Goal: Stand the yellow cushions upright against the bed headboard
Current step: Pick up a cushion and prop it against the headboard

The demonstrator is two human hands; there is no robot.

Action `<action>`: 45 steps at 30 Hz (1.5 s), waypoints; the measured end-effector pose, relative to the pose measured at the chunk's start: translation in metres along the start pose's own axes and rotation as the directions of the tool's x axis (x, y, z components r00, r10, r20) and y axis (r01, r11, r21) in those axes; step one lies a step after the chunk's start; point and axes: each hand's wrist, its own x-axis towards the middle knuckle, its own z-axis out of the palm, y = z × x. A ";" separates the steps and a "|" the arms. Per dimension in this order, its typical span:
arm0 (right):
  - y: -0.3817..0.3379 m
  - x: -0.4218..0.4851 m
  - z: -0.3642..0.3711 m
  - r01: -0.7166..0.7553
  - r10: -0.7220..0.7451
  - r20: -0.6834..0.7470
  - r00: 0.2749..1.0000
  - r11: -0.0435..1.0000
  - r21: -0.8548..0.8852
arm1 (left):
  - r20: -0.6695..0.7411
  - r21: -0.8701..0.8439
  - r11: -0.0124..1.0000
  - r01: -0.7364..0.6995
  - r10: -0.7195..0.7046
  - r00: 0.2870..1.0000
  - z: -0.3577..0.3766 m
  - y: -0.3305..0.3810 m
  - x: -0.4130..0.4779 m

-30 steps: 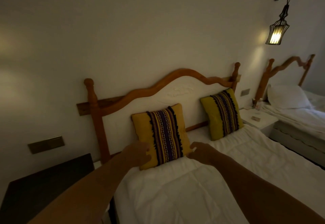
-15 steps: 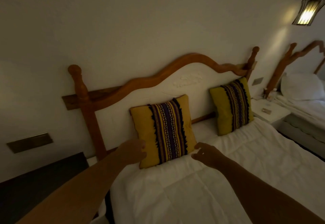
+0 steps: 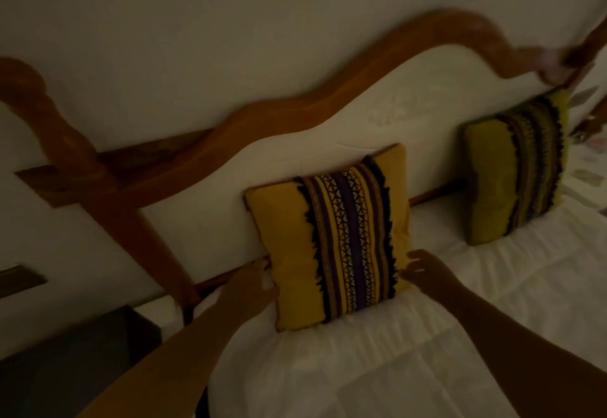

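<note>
A yellow cushion (image 3: 331, 237) with a purple patterned stripe stands upright on the white bed, leaning on the padded headboard (image 3: 328, 128). My left hand (image 3: 249, 286) lies against its lower left edge, fingers spread. My right hand (image 3: 423, 270) is at its lower right edge, fingers apart, touching or nearly touching the fabric. A second yellow cushion (image 3: 515, 171) stands upright against the headboard further right, a little blurred.
The white duvet (image 3: 410, 352) covers the bed below the cushions. A dark bedside table (image 3: 75, 362) sits at the lower left beside the wooden bedpost (image 3: 42, 99). A wall plate (image 3: 19, 278) is on the left wall. The room is dim.
The view has moved closer and swung left, so the lamp and the second bed have left the frame. Both hands stay at the near cushion's lower edges, with fingers more spread.
</note>
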 end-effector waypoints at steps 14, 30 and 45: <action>0.033 0.187 0.024 -0.029 0.091 -0.254 0.963 0.971 0.237 | 0.032 -0.654 0.746 0.130 -0.144 0.989 0.089 -0.059 0.134; 0.012 0.192 0.043 0.046 0.015 -0.206 0.978 0.957 0.285 | -0.086 -0.767 0.617 0.175 -0.370 0.925 0.102 -0.067 0.117; -0.049 0.112 0.168 0.078 -0.078 -0.027 0.997 0.997 0.007 | -0.020 -0.773 0.544 0.326 -0.535 0.845 0.040 -0.180 0.026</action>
